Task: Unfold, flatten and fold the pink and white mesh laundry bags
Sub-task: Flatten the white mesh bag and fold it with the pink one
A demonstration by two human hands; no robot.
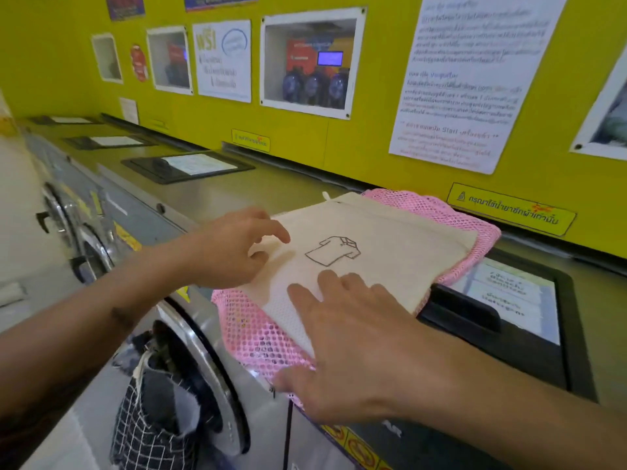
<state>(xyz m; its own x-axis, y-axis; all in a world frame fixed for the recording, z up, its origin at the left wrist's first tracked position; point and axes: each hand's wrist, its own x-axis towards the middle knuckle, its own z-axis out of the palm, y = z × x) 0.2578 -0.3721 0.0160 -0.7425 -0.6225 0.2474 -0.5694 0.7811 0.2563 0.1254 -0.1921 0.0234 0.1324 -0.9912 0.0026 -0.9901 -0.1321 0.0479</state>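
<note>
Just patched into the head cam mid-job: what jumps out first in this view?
The white mesh bag with a shirt outline lies flat atop the pink mesh bag on the washer top. The left hand and right hand rest spread on them, below a bright yellow wall of notices.

I see my left hand (230,249) reaching in from the left, palm down, fingers loosely curled and slightly apart. My right hand (356,344) lies flat, fingers spread wide, bare forearm stretching back to the lower right.
</note>
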